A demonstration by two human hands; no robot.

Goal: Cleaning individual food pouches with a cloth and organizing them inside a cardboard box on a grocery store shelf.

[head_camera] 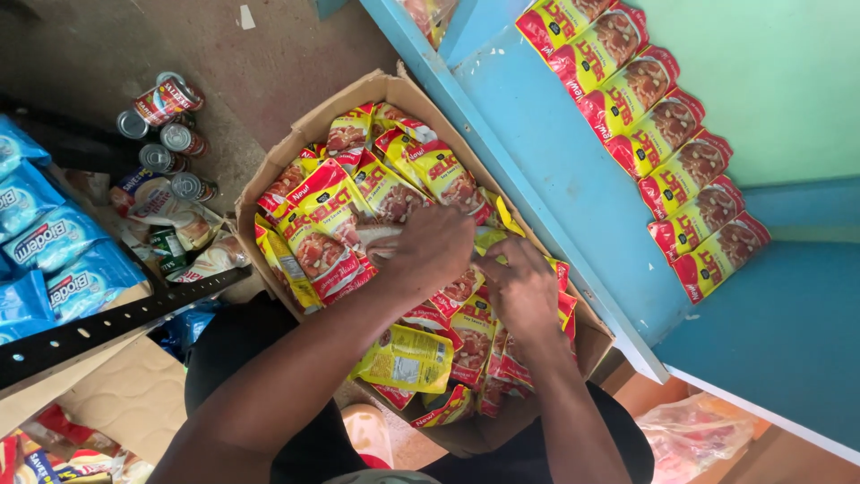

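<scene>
— What do the fingers show?

— I see my left hand (428, 248) with fingers curled down onto the red-and-yellow packets (322, 235) in the cardboard box (269, 170). My right hand (520, 291) pinches a packet beside it.

— Which step?

— Gathering a handful, I judge. Next calls for a firm grip and a lift toward the row of packets (658, 134) on the blue shelf (555, 179).

Tin cans (166, 134) on floor, blue packets (54, 260) left, perforated black bar (116, 318).
</scene>
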